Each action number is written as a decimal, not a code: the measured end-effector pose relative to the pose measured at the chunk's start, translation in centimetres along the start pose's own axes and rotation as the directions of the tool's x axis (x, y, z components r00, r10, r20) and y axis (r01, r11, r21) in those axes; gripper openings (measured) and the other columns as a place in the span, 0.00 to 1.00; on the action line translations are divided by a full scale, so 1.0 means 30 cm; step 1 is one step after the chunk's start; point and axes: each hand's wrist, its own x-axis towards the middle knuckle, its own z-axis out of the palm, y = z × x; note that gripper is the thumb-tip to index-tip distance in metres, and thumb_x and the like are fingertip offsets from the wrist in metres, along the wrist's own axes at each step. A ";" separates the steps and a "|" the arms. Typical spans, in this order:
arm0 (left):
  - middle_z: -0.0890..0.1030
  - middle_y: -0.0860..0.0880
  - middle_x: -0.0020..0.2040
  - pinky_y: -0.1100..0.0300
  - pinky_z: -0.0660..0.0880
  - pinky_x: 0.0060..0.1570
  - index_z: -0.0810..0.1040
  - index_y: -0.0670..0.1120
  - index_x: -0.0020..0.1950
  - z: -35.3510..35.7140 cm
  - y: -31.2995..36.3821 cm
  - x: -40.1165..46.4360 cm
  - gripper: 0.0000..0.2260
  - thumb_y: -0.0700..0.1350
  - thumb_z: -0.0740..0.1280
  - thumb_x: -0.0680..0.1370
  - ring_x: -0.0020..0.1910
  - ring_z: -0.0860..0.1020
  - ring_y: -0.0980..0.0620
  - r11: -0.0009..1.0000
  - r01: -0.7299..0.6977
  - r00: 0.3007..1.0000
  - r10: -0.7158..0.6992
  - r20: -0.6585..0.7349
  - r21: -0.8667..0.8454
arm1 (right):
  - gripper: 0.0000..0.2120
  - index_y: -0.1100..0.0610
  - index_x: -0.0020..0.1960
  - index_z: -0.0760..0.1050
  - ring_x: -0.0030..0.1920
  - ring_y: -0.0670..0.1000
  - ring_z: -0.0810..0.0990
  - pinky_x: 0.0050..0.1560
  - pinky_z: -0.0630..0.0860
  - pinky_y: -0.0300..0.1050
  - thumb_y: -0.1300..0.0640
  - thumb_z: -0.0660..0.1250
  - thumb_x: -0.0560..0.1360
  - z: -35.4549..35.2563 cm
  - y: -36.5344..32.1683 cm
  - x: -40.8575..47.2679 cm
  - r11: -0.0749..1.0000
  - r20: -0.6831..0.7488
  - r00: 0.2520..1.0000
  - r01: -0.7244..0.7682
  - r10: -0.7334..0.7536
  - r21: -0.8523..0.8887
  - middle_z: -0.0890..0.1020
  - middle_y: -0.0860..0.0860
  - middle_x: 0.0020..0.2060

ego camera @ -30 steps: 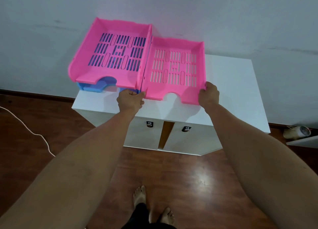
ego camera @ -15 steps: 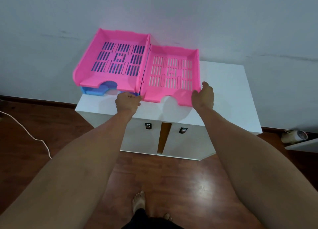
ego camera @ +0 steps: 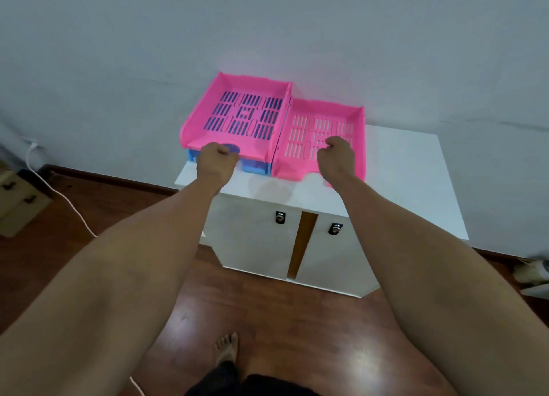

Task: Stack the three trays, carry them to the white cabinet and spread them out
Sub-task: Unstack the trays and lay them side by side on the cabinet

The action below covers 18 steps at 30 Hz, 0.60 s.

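Atop the white cabinet (ego camera: 401,169), both clenched hands, left hand (ego camera: 216,160) and right hand (ego camera: 337,154), are grasping nothing; the upper slotted pink plastic tray (ego camera: 237,110) is needing a level lift off the blue tray (ego camera: 252,167).

- Two pink slotted plastic trays: left (ego camera: 237,119); right (ego camera: 323,131);
- One blue plastic tray (ego camera: 252,167) under the left pink;
- One white two-door cabinet (ego camera: 401,169);
- Two dark door knobs: (ego camera: 279,217); (ego camera: 335,228);
- Two bare hands: left (ego camera: 217,160); right (ego camera: 335,154)

Blue tray (ego camera: 252,167) mostly hidden under left pink tray (ego camera: 237,113).
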 end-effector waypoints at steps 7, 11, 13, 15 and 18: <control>0.79 0.38 0.67 0.50 0.75 0.68 0.77 0.41 0.71 -0.168 0.008 0.181 0.25 0.47 0.73 0.75 0.65 0.78 0.38 0.973 -0.116 0.993 0.120 -0.007 0.200 | 0.24 0.63 0.75 0.68 0.65 0.59 0.78 0.69 0.74 0.55 0.58 0.63 0.80 0.193 -0.163 0.029 0.999 0.011 0.999 0.039 -0.040 0.026 0.78 0.59 0.67; 0.75 0.37 0.70 0.41 0.73 0.69 0.74 0.42 0.72 -0.239 0.006 0.293 0.27 0.48 0.70 0.74 0.70 0.73 0.34 0.942 -0.155 0.987 0.161 0.003 0.296 | 0.27 0.62 0.78 0.63 0.70 0.58 0.74 0.71 0.70 0.51 0.55 0.64 0.82 0.301 -0.218 0.057 0.999 0.016 1.000 0.005 -0.006 0.042 0.71 0.60 0.74; 0.73 0.37 0.73 0.43 0.70 0.71 0.70 0.40 0.76 -0.251 0.002 0.350 0.28 0.46 0.70 0.77 0.73 0.71 0.36 0.933 -0.168 0.986 0.166 0.032 0.319 | 0.29 0.62 0.79 0.60 0.70 0.58 0.74 0.69 0.70 0.48 0.55 0.64 0.82 0.346 -0.227 0.071 0.999 0.012 1.000 -0.017 0.017 0.044 0.70 0.60 0.75; 0.71 0.37 0.75 0.43 0.69 0.72 0.66 0.39 0.78 -0.254 -0.004 0.405 0.29 0.45 0.69 0.79 0.74 0.70 0.37 0.935 -0.166 0.986 0.153 0.064 0.313 | 0.29 0.63 0.79 0.59 0.68 0.59 0.76 0.63 0.70 0.45 0.57 0.64 0.82 0.385 -0.230 0.088 0.999 0.005 0.999 -0.036 0.036 0.026 0.72 0.60 0.73; 0.72 0.35 0.74 0.44 0.71 0.69 0.66 0.36 0.76 -0.247 -0.018 0.464 0.27 0.43 0.68 0.80 0.72 0.72 0.36 0.947 -0.156 0.985 0.129 0.114 0.279 | 0.25 0.65 0.76 0.63 0.62 0.58 0.77 0.59 0.74 0.46 0.59 0.63 0.82 0.433 -0.232 0.116 0.997 -0.009 0.997 -0.074 0.074 -0.025 0.74 0.61 0.69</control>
